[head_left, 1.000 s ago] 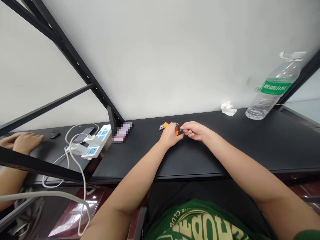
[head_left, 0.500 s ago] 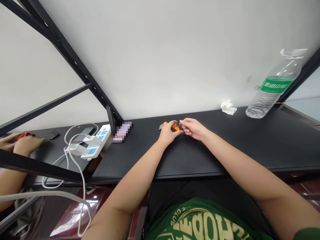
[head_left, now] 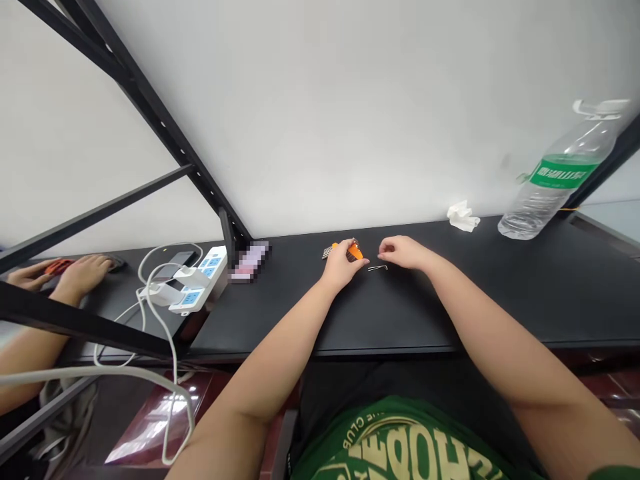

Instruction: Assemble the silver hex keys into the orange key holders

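Note:
My left hand [head_left: 341, 261] is closed around an orange hex key holder [head_left: 355, 251], just above the black desk top. Thin metal keys [head_left: 327, 252] stick out past its left side, and my fingers cover part of the holder. A small gap to the right, my right hand [head_left: 400, 252] is held low over the desk with its fingers curled together. Whatever may be between those fingertips is too small to make out. Between and slightly in front of both hands, thin L-shaped hex keys [head_left: 377, 268] lie on the desk.
A crumpled tissue [head_left: 463, 217] and a large water bottle [head_left: 555, 177] stand by the wall at right. At left are a blurred-out flat item [head_left: 250, 261], a power strip [head_left: 205, 280] with white cables, a black metal frame [head_left: 95, 217], and a co-worker's hands [head_left: 83, 275] with a red-orange object.
My right hand has moved away from the holder to the right, and the hex keys on the desk now show more fully. The co-worker's hand has reached right toward a dark object.

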`<state>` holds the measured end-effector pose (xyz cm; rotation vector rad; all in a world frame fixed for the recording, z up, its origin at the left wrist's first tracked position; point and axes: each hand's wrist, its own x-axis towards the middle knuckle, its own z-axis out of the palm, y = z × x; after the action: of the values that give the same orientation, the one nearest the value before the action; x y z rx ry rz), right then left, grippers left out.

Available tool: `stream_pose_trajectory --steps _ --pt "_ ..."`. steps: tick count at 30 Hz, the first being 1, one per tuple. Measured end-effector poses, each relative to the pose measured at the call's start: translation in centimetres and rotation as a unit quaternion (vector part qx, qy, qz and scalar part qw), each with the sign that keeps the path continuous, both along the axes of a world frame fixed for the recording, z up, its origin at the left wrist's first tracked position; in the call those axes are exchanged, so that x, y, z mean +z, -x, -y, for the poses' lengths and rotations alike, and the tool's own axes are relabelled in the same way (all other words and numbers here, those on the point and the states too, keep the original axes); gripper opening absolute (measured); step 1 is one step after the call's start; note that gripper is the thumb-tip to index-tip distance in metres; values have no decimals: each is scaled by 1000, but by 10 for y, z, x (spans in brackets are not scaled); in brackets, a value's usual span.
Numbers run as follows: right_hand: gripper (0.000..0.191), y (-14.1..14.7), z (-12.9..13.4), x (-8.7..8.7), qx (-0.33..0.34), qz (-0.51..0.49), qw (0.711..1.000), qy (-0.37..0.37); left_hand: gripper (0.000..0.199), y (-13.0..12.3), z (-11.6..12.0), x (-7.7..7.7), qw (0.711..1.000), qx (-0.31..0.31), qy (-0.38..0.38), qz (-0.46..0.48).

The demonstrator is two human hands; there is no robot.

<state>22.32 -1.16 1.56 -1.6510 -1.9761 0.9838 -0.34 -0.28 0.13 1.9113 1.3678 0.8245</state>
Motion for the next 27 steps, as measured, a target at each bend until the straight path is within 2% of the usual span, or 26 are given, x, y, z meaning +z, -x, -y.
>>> stream_pose_trajectory --steps 2,5,10,15,21,24,27 --pt "10 -11 -2 2 44 59 997 34 57 1 0 1 1000 2 0 -3" --pt "12 -15 -1 5 71 80 992 66 55 3 -1 2 1000 1 8 26" --pt "12 -5 3 9 51 93 992 66 56 4 -4 1 997 6 -6 74" --pt "12 4 5 8 18 138 987 77 59 1 -5 -3 997 -1 -1 77" --pt "9 9 6 6 20 152 986 62 57 1 -5 -2 998 0 -9 63" --pt "8 9 9 8 20 95 995 24 60 2 -4 -1 998 -4 -1 55" --pt "11 11 12 10 31 -55 998 19 62 3 -4 -1 999 -5 -9 53"
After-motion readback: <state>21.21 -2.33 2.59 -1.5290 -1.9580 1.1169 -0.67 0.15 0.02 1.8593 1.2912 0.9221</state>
